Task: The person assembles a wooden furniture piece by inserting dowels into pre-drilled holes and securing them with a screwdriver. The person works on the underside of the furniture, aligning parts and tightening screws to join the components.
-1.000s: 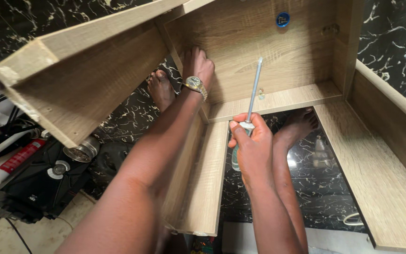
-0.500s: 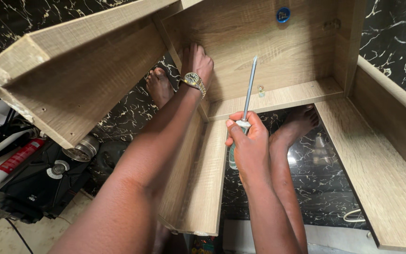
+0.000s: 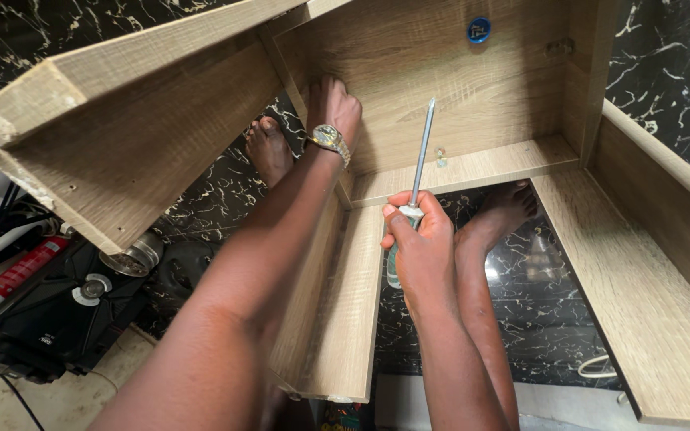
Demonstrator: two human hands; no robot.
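Over the last second my right hand (image 3: 418, 239) carries the long steel-shafted screwdriver with the pale translucent handle (image 3: 419, 160) a little to the left and tilts its tip leftward, so the shaft now points higher up the light oak-grain back panel (image 3: 441, 72) of the cabinet.

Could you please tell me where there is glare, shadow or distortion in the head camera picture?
Head view: glare sits on the glossy black floor beside the right foot; the left hand throws a soft shadow on the wooden panel; the screwdriver in the right hand is sharp; the near left forearm looms large, stretched by the wide lens.
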